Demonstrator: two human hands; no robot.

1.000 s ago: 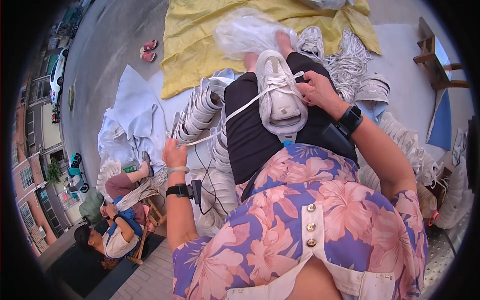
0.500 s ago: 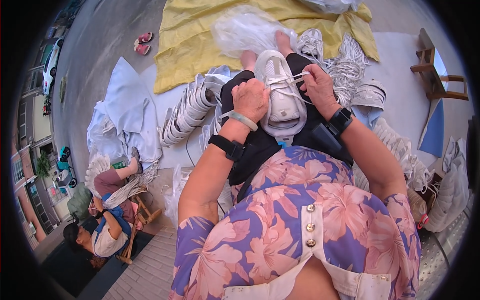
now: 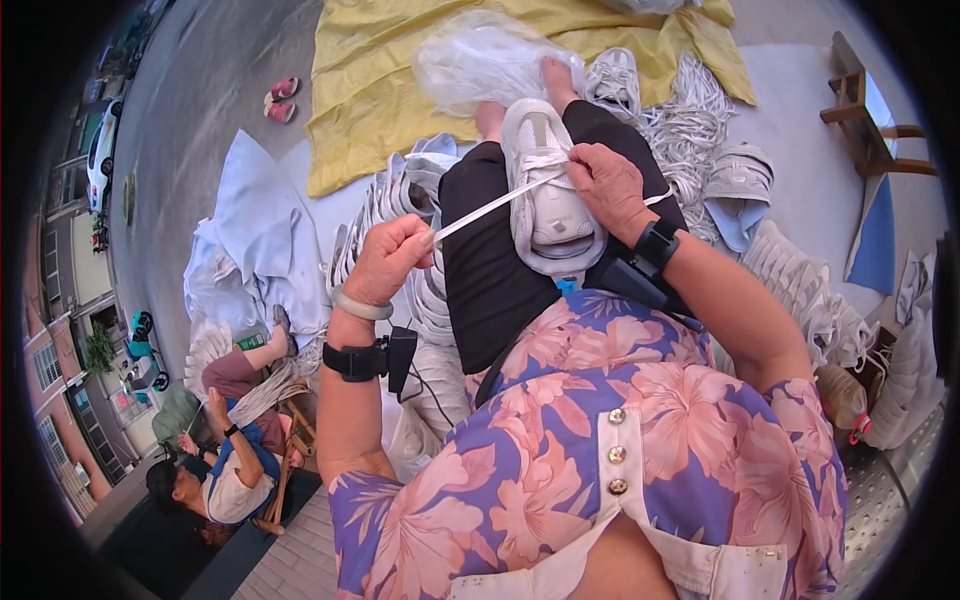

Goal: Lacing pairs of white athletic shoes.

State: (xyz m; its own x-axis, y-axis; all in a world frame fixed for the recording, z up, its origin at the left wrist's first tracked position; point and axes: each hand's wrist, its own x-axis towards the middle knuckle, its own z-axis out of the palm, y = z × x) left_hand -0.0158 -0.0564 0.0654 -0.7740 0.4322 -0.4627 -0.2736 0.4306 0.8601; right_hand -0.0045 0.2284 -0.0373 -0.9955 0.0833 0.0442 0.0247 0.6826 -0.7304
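A white sneaker (image 3: 558,218) rests on my lap between my black-trousered thighs, its toe pointing away. From its lacing a flat white shoelace (image 3: 492,208) runs taut down to the left. My left hand (image 3: 390,258) is closed in a fist around that lace, out beside my left thigh. Over the sneaker's right edge, my right hand (image 3: 608,188) has its fingers closed at the lacing, pinching the lace there. A loose length of lace shows to the right of that hand. My right fingertips are partly hidden.
Stacked white shoe uppers (image 3: 382,205) lie left of my legs, more (image 3: 790,275) at right. A heap of white laces (image 3: 690,130) and another sneaker (image 3: 614,80) lie ahead, near a yellow sheet (image 3: 370,95). A wooden stool (image 3: 850,110) stands far right; another person (image 3: 235,475) sits lower left.
My left hand has moved from the sneaker down and left, drawing the lace out taut. My right hand has shifted slightly left and down onto the lacing.
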